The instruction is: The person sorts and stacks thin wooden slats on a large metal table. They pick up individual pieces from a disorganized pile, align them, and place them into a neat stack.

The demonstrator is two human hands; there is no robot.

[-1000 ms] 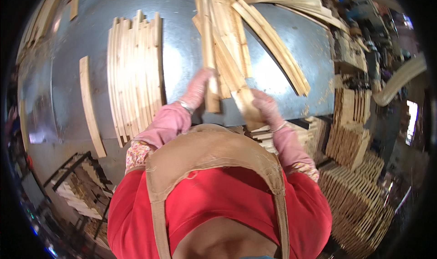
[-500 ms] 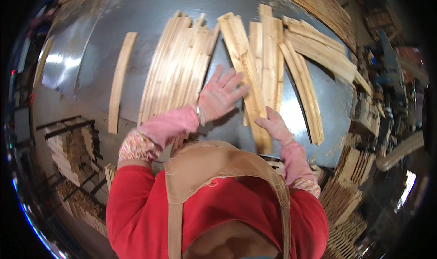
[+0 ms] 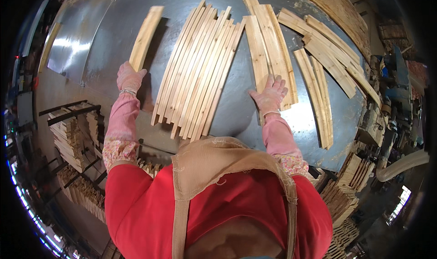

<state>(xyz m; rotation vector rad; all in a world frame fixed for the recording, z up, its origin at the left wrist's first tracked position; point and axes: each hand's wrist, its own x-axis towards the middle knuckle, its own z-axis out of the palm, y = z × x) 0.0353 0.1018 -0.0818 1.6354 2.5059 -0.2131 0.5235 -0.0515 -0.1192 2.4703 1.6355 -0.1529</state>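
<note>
My left hand, in a pale glove, is closed round the near end of a single wooden slat. That slat casts a shadow on the metal table and appears lifted off it. My right hand, gloved too, rests with spread fingers on a group of wider wooden boards, gripping none of them. Between my hands lies a bundle of narrow slats, set side by side lengthwise with uneven ends.
On the right, more boards lie aslant over each other, near a curved pair. Stacked wood stands on a dark rack at lower left. More stacked pieces and a ribbed hose are at the lower right.
My left hand has swung from the middle boards to the far left and gripped the slat, which has tilted and shifted away. My right hand has let go of its board and spread flat.
</note>
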